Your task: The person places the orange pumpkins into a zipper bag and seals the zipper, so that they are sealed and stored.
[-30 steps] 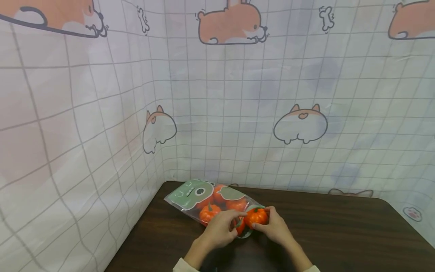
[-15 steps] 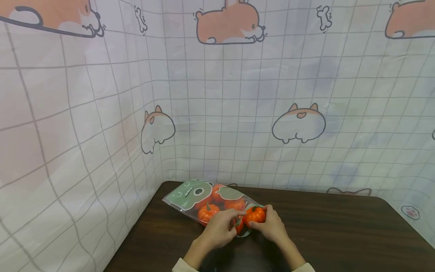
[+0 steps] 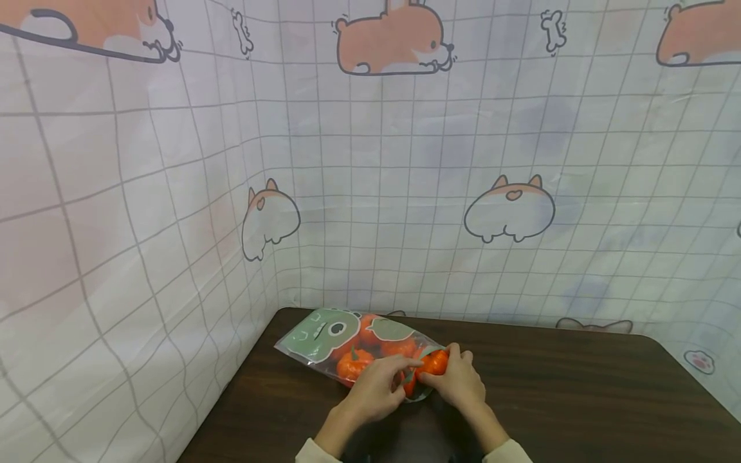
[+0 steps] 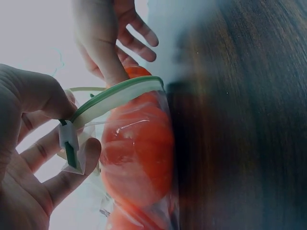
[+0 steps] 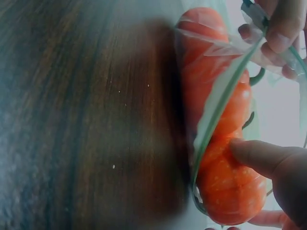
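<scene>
A clear slider zip bag, printed with a green cartoon face, lies on the table with several small orange pumpkins inside. My left hand pinches the bag's mouth near its white slider, holding the green-edged opening apart. My right hand grips another small pumpkin, thumb on its top and fingers round its far side. This pumpkin sits in the bag's mouth, partly inside the green rim and against a pumpkin behind it. Part of the bag is hidden behind my left hand.
The dark wooden table extends to the right of the bag. A white grid-patterned cloth with cartoon dogs hangs along the back and the left side, close to the bag's far end.
My right hand has moved slightly left and turned, pushing its pumpkin from in front of the bag's opening into the mouth. My left hand has stayed nearly still at the bag's edge.
</scene>
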